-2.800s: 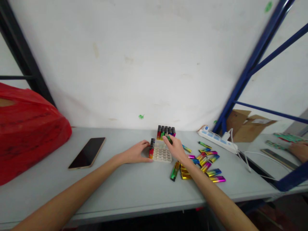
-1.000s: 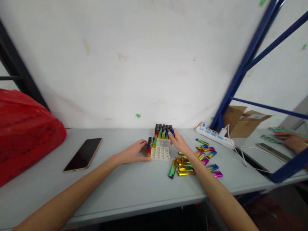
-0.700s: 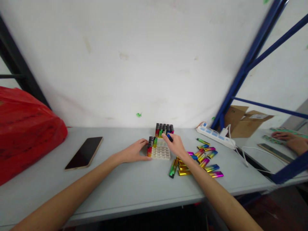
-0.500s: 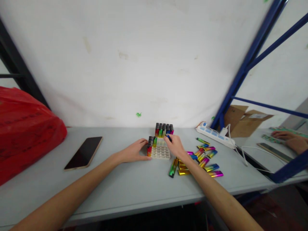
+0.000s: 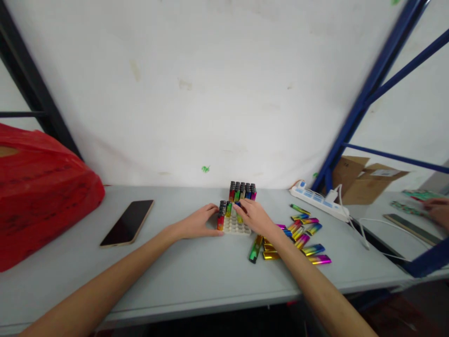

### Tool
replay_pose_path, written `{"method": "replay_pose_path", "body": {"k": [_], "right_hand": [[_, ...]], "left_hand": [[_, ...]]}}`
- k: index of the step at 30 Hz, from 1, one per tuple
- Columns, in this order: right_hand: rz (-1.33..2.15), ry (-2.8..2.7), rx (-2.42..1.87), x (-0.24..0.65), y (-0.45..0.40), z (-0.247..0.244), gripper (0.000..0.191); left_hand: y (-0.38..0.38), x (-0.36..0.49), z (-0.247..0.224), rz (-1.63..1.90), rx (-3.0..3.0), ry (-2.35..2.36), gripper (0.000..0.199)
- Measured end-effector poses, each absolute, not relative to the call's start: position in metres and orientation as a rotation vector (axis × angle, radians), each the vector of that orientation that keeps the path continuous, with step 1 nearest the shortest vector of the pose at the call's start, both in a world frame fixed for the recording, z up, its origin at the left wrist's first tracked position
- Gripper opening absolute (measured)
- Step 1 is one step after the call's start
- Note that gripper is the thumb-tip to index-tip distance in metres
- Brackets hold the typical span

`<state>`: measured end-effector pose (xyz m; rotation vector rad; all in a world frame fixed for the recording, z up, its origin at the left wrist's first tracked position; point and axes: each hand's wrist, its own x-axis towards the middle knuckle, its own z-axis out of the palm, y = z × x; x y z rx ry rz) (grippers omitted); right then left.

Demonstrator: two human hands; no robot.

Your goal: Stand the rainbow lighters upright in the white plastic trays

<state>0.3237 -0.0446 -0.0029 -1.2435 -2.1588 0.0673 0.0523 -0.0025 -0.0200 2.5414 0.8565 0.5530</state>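
Note:
A pale tray (image 5: pixel 235 229) with rows of round-edged slots lies on the table. Several lighters with black tops (image 5: pixel 220 220) stand upright along its left side, with a green-yellow lighter (image 5: pixel 228 209) beside them. My left hand (image 5: pixel 199 222) curves round the tray's left side, thumb at the near corner and fingers farther back. My right hand (image 5: pixel 257 217) is closed at the fingertips on a blue-yellow lighter (image 5: pixel 240 218), which stands upright in the tray; its top is partly hidden by the fingers.
Behind the tray stands a block of upright lighters (image 5: pixel 242 191). Loose shiny lighters (image 5: pixel 314 250) lie right, partly under my forearm. A phone (image 5: pixel 128 223) and a red bag (image 5: pixel 45 196) are left; a power strip (image 5: pixel 319 204), cardboard box (image 5: pixel 368 180) and another person's hand (image 5: pixel 438 210) are right.
My right hand has lowered the blue-yellow lighter into the tray, beside the green-yellow one. My left hand keeps its place at the tray. The view has shifted slightly.

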Motion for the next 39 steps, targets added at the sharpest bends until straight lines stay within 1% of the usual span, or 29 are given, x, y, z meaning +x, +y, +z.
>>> {"method": "replay_pose_path", "body": {"k": [3,6,9,13,16,18,22,24,27,30,35,37,39], "right_hand": [[0.094,-2.138,-1.276,0.322,-0.044,-0.004,0.041],[0.145,-2.105,-1.296,0.317,-0.041,-0.005,0.034],[0.207,-2.229,-1.343,0.31,-0.039,-0.005,0.028],[0.123,-2.333,-1.326,0.304,-0.04,-0.001,0.018],[0.124,-2.378,-1.342,0.302,-0.043,0.006,0.015],[0.101,-2.415,-1.41,0.3,-0.047,0.011,0.019],[-0.074,-2.437,-1.665,0.295,-0.054,0.015,0.041],[-0.085,-2.466,-1.693,0.295,-0.056,0.015,0.046],[-0.011,-2.44,-1.548,0.307,-0.054,0.018,0.043],[0.011,-2.29,-1.456,0.331,-0.051,0.031,0.039],[0.111,-2.26,-1.35,0.38,-0.082,0.05,0.026],[0.069,-2.245,-1.326,0.395,-0.112,0.045,0.032],[0.018,-2.248,-1.373,0.405,-0.144,0.03,0.048]], "left_hand": [[-0.003,0.052,-0.02,0.569,2.539,0.843,0.076],[-0.003,0.052,-0.02,0.56,2.545,0.839,0.077],[-0.004,0.052,-0.019,0.561,2.545,0.824,0.076],[-0.005,0.052,-0.018,0.563,2.541,0.834,0.075],[-0.006,0.052,-0.016,0.554,2.533,0.846,0.077],[-0.007,0.052,-0.014,0.547,2.53,0.85,0.078],[-0.007,0.052,-0.012,0.542,2.539,0.858,0.075],[-0.008,0.052,-0.012,0.556,2.549,0.845,0.074],[-0.008,0.053,-0.012,0.559,2.554,0.86,0.076],[-0.008,0.054,-0.012,0.531,2.562,0.9,0.077],[-0.007,0.055,-0.011,0.511,2.575,0.9,0.078],[-0.007,0.055,-0.011,0.507,2.584,0.895,0.078],[-0.007,0.054,-0.011,0.508,2.594,0.894,0.077]]}}
